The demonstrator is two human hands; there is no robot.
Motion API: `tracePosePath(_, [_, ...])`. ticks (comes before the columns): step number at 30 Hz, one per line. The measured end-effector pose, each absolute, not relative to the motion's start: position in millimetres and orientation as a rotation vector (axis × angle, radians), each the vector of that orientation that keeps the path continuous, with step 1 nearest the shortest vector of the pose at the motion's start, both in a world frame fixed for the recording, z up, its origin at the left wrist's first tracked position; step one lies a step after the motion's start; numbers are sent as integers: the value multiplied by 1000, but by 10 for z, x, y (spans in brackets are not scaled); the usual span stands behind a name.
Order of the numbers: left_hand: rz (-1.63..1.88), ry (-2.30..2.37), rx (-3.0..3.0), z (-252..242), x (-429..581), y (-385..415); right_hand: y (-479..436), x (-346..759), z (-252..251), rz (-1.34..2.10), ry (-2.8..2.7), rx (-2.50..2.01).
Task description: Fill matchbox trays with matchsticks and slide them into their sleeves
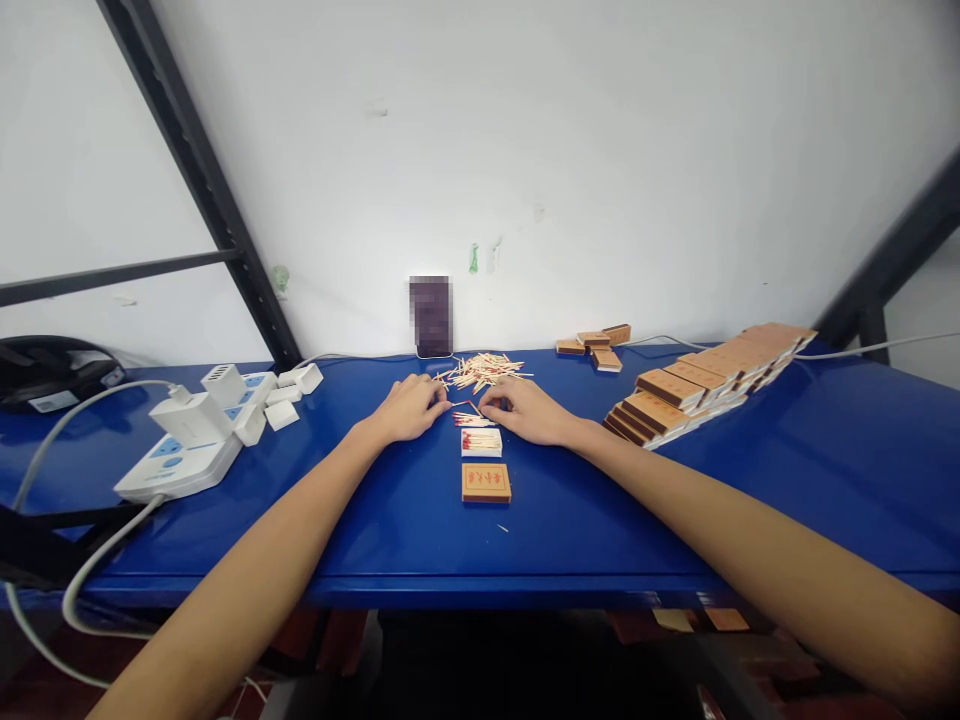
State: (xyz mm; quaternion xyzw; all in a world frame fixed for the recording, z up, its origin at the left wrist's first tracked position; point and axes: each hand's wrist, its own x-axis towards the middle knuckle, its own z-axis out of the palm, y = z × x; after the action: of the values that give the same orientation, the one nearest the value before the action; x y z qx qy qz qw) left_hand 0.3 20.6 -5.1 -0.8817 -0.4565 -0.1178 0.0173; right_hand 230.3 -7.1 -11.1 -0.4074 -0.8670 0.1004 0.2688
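Note:
In the head view, my left hand (411,408) rests on the blue table with thumb and fingertips pinched on a thin match (458,404). Opposite it, my right hand (523,410) is also pinched, closed on another match (474,409) that slants toward the first. A loose heap of matches (486,371) lies just beyond both hands. Nearer to me is a small row of matches (470,420), red heads to the left. Below that sits an open white matchbox tray (481,452) with matches in it, then a brown matchbox sleeve (486,484) with red lettering.
Stacked matchboxes (705,375) slope along the right side; several more matchboxes (604,342) lie by the wall. A dark-screened device (433,320) leans there. On the left are a power strip (180,470) with plugged chargers and cables. One stray splinter (502,528) lies near the front edge.

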Motion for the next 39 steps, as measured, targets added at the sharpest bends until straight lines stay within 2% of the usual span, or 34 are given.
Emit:
tracePosePath(9, [-378,-1430,-2671,-32,24,158,-51,2302,-171,221,-2352,-1070])
tracePosePath(23, [-441,-1314,-2875,9,-71,151,-83,2289,-140,356,-2393,-1010])
tracePosePath(34, [-568,-1233,-2957,13,-7,135,-112,2185,-124,313,-2453,-1197])
tracePosePath(39, [-483,-1217,-2950,1,-25,147,-72,2262,-110,424,-2340,-1129])
